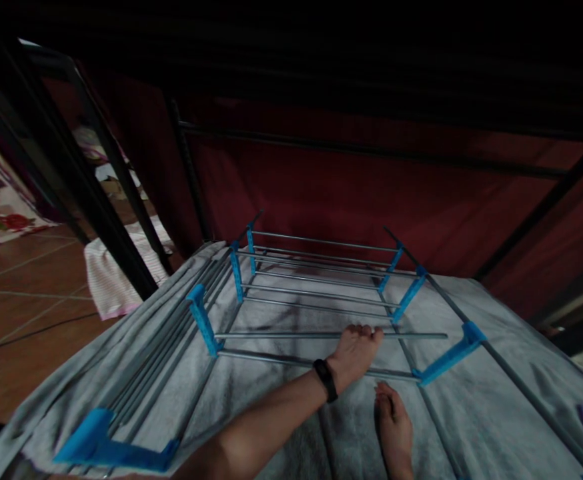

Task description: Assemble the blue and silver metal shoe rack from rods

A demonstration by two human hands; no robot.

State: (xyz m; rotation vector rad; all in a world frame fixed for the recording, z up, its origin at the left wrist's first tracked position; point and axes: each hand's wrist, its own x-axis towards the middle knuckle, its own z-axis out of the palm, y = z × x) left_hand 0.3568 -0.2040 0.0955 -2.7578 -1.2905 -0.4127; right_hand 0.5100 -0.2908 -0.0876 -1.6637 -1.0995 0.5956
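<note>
My left hand (354, 352), with a black band on the wrist, reaches in from the lower left. Its fingers are curled over a thin metal rod (291, 335) of a rack frame (321, 293). The frame is made of grey rods joined by blue plastic connectors (204, 320) and lies on a grey cloth (496, 427). My right hand (394, 427) rests flat on the cloth just right of and below the left hand. Its fingers are stretched forward and hold nothing.
A bundle of loose grey rods (161, 360) lies along the cloth's left side, ending at a blue corner piece (101, 440). Dark metal bars (91, 193) and a dark red wall (371, 193) stand behind. Tiled floor (16, 300) and a pale striped cloth (111, 280) are at left.
</note>
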